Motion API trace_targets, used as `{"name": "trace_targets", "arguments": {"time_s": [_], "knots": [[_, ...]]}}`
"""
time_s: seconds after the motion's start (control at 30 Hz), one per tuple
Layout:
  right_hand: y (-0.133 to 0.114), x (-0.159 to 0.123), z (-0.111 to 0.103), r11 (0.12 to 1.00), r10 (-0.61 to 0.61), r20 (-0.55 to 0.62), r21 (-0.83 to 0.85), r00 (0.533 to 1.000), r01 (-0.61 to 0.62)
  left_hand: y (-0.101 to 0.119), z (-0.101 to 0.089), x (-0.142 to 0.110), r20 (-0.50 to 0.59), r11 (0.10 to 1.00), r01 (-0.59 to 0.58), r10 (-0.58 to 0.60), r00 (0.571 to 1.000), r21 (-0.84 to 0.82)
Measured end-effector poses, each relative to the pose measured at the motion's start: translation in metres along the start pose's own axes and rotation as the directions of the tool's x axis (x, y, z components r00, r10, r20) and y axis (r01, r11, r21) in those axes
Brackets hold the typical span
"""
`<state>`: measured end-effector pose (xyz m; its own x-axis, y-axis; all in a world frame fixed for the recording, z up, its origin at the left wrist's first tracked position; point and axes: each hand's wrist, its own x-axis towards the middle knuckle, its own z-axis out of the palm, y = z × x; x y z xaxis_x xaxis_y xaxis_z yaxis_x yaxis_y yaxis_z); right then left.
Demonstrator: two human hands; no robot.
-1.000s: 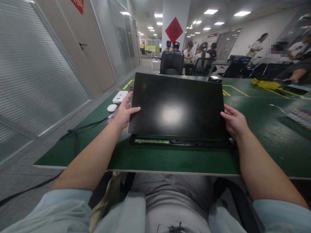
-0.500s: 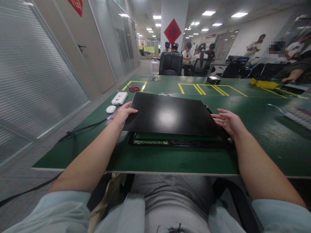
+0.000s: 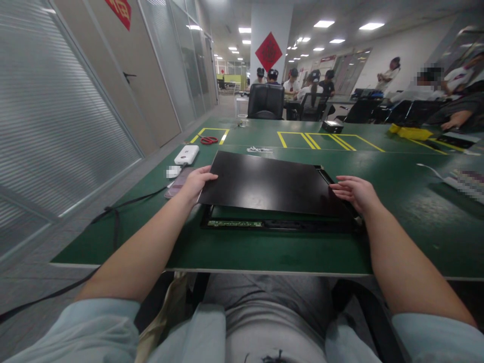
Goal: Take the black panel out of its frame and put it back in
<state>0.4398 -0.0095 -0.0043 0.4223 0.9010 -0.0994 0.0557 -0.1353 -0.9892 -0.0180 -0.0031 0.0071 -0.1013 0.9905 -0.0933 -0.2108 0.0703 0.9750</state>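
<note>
A flat black screen panel point(image 3: 264, 181) lies almost level over a black frame point(image 3: 280, 223) on the green table point(image 3: 264, 249). Its near edge is still raised a little, so a green circuit strip point(image 3: 234, 223) shows beneath. My left hand point(image 3: 196, 182) grips the panel's left edge, thumb on top. My right hand point(image 3: 353, 192) holds the right edge, its fingers partly stretched along the panel.
Left of the panel lie a white power bank point(image 3: 186, 155), a small white object point(image 3: 173, 171) and a phone point(image 3: 177, 185). Red scissors point(image 3: 207, 139) and a black box point(image 3: 333, 126) sit farther back. A black cable point(image 3: 124, 201) hangs off the left edge. Several people sit beyond.
The panel stood tilted up facing me one second ago; both hands have lowered its far edge until it lies nearly flat over the frame.
</note>
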Motion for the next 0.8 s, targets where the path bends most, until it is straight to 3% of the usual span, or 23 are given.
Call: {"name": "trace_targets", "arguments": {"time_s": [0.17, 0.37, 0.8], "knots": [[-0.001, -0.001, 0.0, 0.993, -0.02, -0.046, -0.118, 0.999, 0.014, -0.005, 0.003, -0.003, -0.011, 1.0, 0.007, -0.007, 1.0, -0.017], [0.002, 0.002, -0.003, 0.976, -0.062, -0.089, -0.215, 0.994, 0.042, -0.02, -0.004, 0.005, 0.063, 1.0, 0.008, -0.008, 0.998, 0.001], [0.007, 0.006, -0.005, 0.939, -0.151, -0.118, -0.329, 0.981, 0.105, -0.027, 0.0, 0.006, -0.005, 0.998, 0.021, -0.02, 1.0, 0.06]]}}
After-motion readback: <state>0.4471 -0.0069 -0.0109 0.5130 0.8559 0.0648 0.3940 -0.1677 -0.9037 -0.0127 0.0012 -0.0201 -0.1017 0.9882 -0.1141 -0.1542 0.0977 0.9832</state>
